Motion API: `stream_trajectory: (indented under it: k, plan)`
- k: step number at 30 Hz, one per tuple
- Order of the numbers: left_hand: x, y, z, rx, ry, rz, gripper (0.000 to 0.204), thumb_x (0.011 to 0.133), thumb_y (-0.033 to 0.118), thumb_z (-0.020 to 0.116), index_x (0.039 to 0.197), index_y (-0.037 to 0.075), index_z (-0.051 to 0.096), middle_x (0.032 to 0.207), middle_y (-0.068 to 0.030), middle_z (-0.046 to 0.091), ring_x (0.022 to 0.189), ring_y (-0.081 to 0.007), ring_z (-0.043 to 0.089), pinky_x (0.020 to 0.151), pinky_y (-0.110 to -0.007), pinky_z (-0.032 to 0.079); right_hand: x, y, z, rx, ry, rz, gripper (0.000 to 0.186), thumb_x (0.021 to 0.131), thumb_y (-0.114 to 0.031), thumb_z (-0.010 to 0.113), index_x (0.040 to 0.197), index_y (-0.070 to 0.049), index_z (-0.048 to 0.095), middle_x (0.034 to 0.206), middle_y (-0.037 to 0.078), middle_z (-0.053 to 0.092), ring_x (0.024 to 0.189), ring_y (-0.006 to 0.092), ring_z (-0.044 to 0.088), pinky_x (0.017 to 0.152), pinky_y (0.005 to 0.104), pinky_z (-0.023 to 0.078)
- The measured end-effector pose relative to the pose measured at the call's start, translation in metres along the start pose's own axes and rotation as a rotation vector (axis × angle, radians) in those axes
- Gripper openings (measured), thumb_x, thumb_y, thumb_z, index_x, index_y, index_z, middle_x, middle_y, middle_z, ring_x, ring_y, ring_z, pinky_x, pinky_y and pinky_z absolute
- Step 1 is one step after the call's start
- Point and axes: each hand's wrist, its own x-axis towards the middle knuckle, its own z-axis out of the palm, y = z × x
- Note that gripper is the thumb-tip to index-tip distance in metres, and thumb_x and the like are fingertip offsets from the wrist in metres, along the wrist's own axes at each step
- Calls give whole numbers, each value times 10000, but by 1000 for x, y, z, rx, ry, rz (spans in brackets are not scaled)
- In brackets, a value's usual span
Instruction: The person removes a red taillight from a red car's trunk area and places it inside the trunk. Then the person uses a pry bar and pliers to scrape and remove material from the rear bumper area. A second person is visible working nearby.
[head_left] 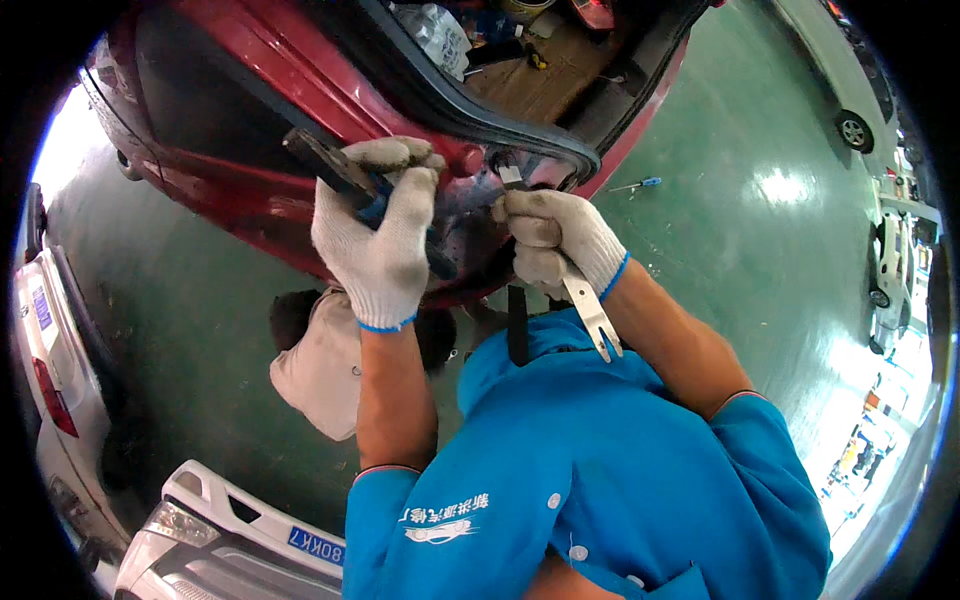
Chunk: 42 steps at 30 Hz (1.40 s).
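Observation:
My left hand [385, 240], in a white knit glove with a blue cuff, is closed around a dark, blunt-ended tool [318, 160] with a blue part; its exact kind is hard to make out. My right hand [565, 235], gloved the same way, grips a flat metal pry bar [592, 312]. The bar's forked end points back toward me, and its other end reaches the bare rear corner of a red car [300, 60], beside the black seal [480, 120] of the open boot. Whether that tip touches the metal cannot be told.
Inside the boot [535, 85] lie a plastic bag [435, 38] and loose items. A blue-handled screwdriver [645, 183] rests on the green floor at right. Another person [325, 365] crouches below my left forearm. A detached white bumper [225, 540] is behind; parked cars stand around.

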Motion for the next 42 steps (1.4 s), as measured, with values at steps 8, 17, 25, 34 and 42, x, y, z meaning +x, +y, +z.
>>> stream_trajectory:
  k: [8, 17, 25, 34, 42]
  plan:
    - [10, -6, 0, 107, -25, 50, 198, 865, -82, 621, 1062, -57, 610, 1015, -195, 700, 889, -292, 726, 868, -423, 610, 42, 23, -76, 339, -689, -51, 392, 1107, -396, 399, 1231, -63, 565, 548, -76, 360, 383, 101, 346, 355, 307, 269]
    - [8, -2, 5, 144, 20, 51, 167, 866, -59, 634, 1033, -54, 618, 988, -144, 702, 874, -225, 722, 829, -351, 604, -24, 9, -59, -454, -13, -118, 296, 1018, -257, 587, 1221, -44, 622, 842, 10, 596, 673, 112, 615, 554, 271, 500]
    - [10, -10, 6, 73, 25, 66, 183, 850, -47, 663, 1027, -52, 617, 986, -153, 706, 878, -235, 726, 833, -360, 601, -29, -52, -79, -2033, 353, -888, 355, 1013, -388, 535, 1077, -60, 655, 762, 217, 667, 743, 387, 690, 614, 497, 546]
    - [8, -3, 1, 201, 4, 69, 165, 888, -47, 610, 1049, -78, 629, 1012, -187, 707, 904, -282, 731, 877, -422, 615, -13, -74, -25, -2594, 385, -785, 197, 918, -221, 605, 999, -43, 625, 734, 156, 707, 705, 365, 726, 548, 500, 546]
    - [7, -2, -3, 175, -10, 48, 170, 882, -40, 624, 1047, -79, 629, 1006, -186, 709, 908, -280, 733, 881, -418, 616, -15, -80, -13, -2765, 338, -871, 322, 976, -353, 599, 930, -35, 612, 659, 142, 659, 632, 353, 693, 508, 474, 515]
